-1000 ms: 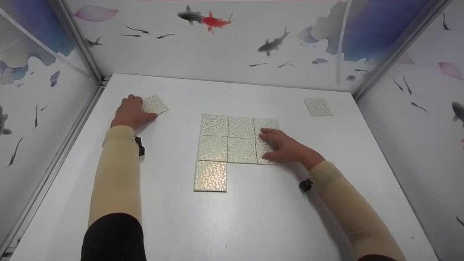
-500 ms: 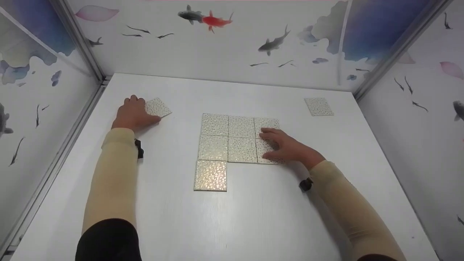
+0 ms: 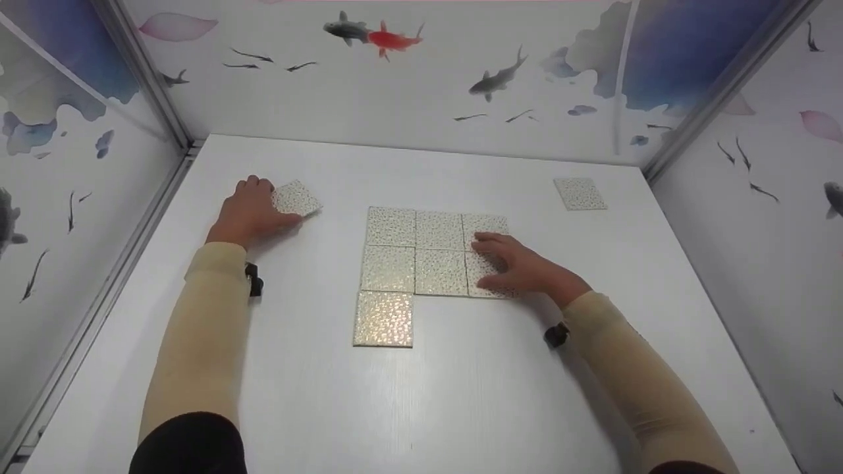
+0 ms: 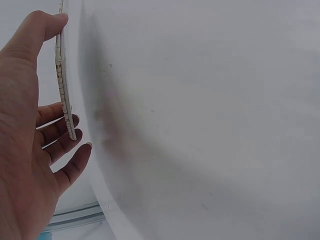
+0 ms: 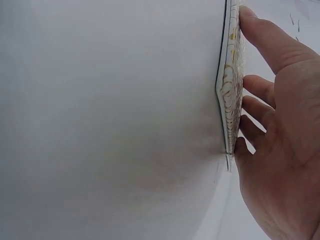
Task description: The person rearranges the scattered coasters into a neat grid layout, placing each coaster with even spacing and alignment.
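Observation:
At the far left of the table, my left hand (image 3: 251,212) holds a square speckled tile (image 3: 298,197) by its edges, between thumb and fingers. In the left wrist view this tile (image 4: 64,85) shows edge-on, with a shadow on the tabletop. My right hand (image 3: 527,264) rests on the right end of a block of tiles (image 3: 440,271), laid in two rows of three. Its fingertips touch the speckled top of a tile (image 5: 231,95) in the right wrist view, and part of the right-hand tiles is hidden beneath it. One shiny tile (image 3: 383,319) adjoins the block's front left corner.
A loose tile (image 3: 579,193) lies at the back right of the white table (image 3: 408,408). Walls printed with fish (image 3: 395,39) enclose the back and both sides, with metal rails (image 3: 155,72) at the corners.
My left hand has moved right and slightly nearer, carrying the tile toward the block. The right hand has stayed on the tiles.

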`<control>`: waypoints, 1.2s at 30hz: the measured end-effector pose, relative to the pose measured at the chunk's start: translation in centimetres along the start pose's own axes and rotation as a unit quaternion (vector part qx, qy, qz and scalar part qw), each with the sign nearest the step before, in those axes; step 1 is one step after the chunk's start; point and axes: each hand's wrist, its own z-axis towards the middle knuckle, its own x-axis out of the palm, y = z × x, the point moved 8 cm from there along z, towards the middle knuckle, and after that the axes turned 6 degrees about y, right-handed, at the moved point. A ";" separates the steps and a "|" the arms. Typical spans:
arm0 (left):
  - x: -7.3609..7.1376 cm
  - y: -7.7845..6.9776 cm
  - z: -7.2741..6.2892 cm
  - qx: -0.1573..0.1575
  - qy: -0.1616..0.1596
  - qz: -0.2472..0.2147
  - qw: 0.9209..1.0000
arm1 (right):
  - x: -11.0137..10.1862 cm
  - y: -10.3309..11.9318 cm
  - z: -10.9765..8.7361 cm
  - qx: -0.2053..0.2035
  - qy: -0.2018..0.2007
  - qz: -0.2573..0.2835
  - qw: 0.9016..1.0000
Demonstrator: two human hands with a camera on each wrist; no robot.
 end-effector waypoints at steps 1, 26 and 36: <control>0.1 -0.1 0.0 0.002 -0.001 0.002 1.000 | 0.0 0.0 0.0 -0.001 0.000 0.000 1.000; 2.3 -9.2 -1.0 0.098 0.001 0.054 0.994 | 0.0 -0.3 0.0 -0.015 -0.004 -0.006 1.000; 3.5 -13.3 -2.7 0.160 0.004 0.069 0.985 | -0.1 0.0 -0.1 -0.015 -0.002 0.008 1.000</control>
